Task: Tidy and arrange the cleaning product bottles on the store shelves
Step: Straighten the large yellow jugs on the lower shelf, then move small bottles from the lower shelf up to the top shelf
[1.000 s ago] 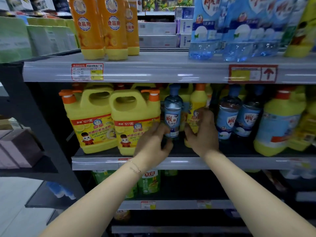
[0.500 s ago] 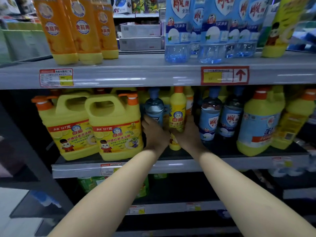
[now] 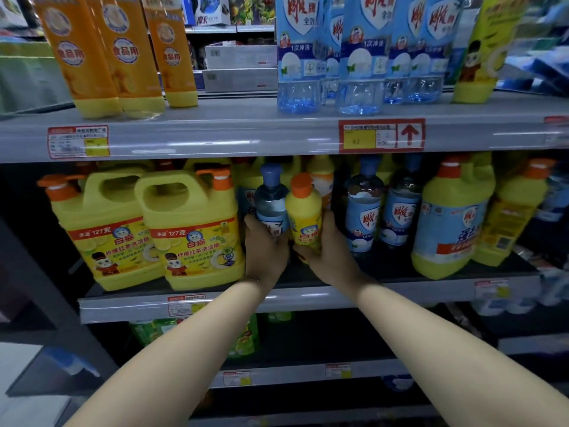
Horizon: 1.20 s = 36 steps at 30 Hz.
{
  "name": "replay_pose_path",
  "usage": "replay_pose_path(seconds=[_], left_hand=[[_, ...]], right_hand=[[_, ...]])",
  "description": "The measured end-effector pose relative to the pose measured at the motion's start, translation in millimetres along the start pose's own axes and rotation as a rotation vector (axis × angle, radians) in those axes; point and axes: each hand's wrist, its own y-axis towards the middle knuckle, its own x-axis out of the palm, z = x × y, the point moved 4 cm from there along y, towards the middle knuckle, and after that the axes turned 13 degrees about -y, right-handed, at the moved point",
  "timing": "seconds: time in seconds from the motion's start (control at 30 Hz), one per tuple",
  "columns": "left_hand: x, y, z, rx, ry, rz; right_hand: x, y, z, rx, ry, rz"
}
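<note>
A small clear bottle [image 3: 271,201] with a blue cap and a small yellow bottle [image 3: 303,211] with an orange cap stand upright side by side, touching. They are at the front of the middle shelf [image 3: 431,288], near its centre. The left hand [image 3: 264,252] has its fingers curled round the lower part of the clear bottle. The right hand [image 3: 328,252] wraps round the lower part of the yellow one. Both bases are hidden behind the hands, so it cannot be told whether they rest on the shelf.

Just left of the left hand stand two large yellow jugs [image 3: 191,232] with handles and orange pump caps. Just right of the right hand are two clear blue-labelled bottles [image 3: 363,211] holding clear liquid, then a big yellow bottle [image 3: 449,223] with a blue label. More yellow bottles fill the row behind.

The upper shelf [image 3: 246,134] sits close above the caps. Its edge carries a red price tag [image 3: 381,135] with an upward arrow. On it stand orange bottles [image 3: 123,53] at the left and tall blue-labelled bottles [image 3: 360,57] with pale blue liquid visible at their bases. Green bottles [image 3: 246,337] stand on the shelf below.
</note>
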Motion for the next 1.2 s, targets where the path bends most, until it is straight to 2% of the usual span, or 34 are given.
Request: replay_pose_path(seconds=[0.17,0.27,0.43,0.6,0.9,1.2], left_hand=[[-22.2,-29.6,3.1,0.111,-0.067,-0.170],[-36.0,-42.2,11.3,0.130,-0.087,-0.179],[-58.5,-48.9,59.7,0.265,-0.115,-0.176],[-68.0,-40.8,124.4,0.418,-0.180,-0.220],[-56.8,1.4,211.7,0.374,-0.364,-0.156],[-1.7,33.0,303.2,0.379,-0.461,-0.106]], right_hand=[[-14.0,-17.9,-6.2,-0.096,-0.004,-0.014],[-27.5,-22.2,-19.3,-0.111,0.038,-0.022],[-60.1,-18.5,-50.8,-0.320,0.025,0.130],[-98.1,-6.0,-89.0,-0.381,0.122,0.220],[-167.3,22.4,-127.3,-0.277,0.367,0.255],[-254.0,37.8,-124.9,-0.151,0.218,0.453]])
